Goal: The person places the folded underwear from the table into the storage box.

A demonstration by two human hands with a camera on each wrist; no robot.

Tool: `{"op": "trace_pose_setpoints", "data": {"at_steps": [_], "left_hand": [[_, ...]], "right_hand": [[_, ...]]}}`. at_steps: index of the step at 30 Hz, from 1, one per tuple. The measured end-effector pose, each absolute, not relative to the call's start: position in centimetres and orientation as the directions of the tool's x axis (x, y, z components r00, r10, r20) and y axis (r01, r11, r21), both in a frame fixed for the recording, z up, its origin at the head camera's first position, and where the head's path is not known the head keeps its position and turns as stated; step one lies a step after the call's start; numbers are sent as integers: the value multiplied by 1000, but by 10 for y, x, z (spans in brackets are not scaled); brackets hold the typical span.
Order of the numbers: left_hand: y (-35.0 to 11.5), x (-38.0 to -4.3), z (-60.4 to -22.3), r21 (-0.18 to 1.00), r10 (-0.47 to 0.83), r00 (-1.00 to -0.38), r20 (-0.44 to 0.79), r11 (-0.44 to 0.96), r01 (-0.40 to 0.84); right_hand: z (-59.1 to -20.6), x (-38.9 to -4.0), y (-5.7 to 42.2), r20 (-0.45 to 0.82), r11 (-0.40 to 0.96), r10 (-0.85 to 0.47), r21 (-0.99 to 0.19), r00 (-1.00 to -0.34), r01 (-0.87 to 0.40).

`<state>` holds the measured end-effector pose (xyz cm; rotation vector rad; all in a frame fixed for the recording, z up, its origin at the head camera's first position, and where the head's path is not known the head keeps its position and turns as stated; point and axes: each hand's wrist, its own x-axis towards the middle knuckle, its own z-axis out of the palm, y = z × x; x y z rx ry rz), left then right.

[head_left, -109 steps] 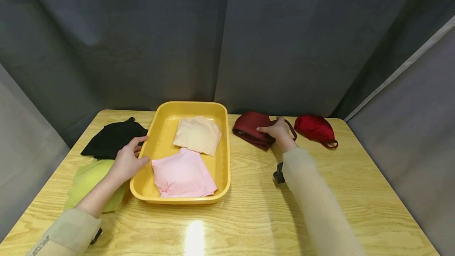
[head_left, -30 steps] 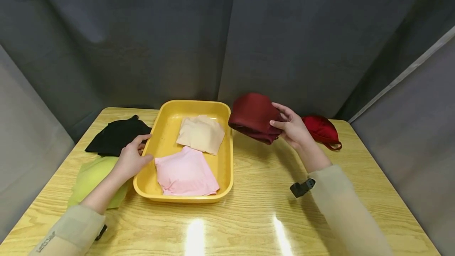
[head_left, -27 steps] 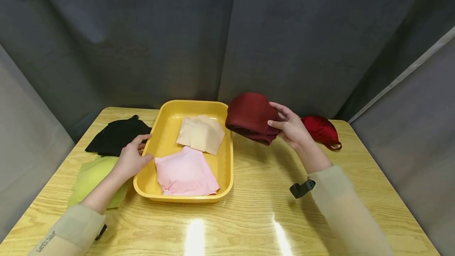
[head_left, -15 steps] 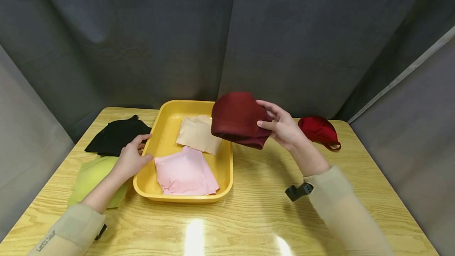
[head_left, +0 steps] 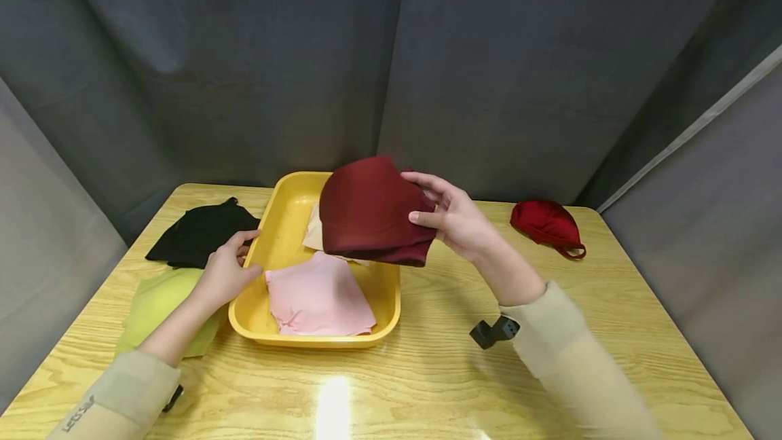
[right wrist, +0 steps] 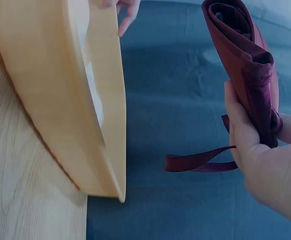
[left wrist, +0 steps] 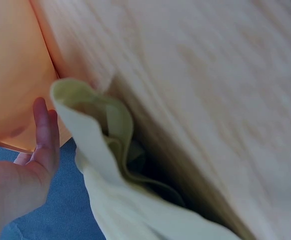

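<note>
the wood-grain table [head_left: 427,386] carries a yellow tray [head_left: 283,219], black garment [head_left: 198,235], lime garment [head_left: 160,307] and bright red garment [head_left: 546,223].

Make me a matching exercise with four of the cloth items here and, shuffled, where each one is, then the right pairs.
1. Maroon cloth
2. Pink cloth
3. Black cloth
4. Bright red cloth

A. Inside the tray
B. Right of the tray
C. Held in the right hand
D. Left of the tray

Pairs: 1-C, 2-A, 3-D, 4-B

Head view downward, wrist closeups (tray [head_left: 282,228] shared)
</note>
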<state>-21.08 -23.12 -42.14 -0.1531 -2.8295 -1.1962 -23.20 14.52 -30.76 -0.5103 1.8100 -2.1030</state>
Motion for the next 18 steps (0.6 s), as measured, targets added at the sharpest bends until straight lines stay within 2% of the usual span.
{"op": "trace_pose_setpoints", "data": {"at_steps": [6,18], "left_hand": [[-232,-211,-422,703,66,-991,113,700,127],[-232,-211,-423,697,64,-987,145,702,148]], "right_hand": [[-311,-230,124,43,-127,-505,-992,-862,26],[-339,-233,90,-19,-27,-634,-999,-773,47]]}}
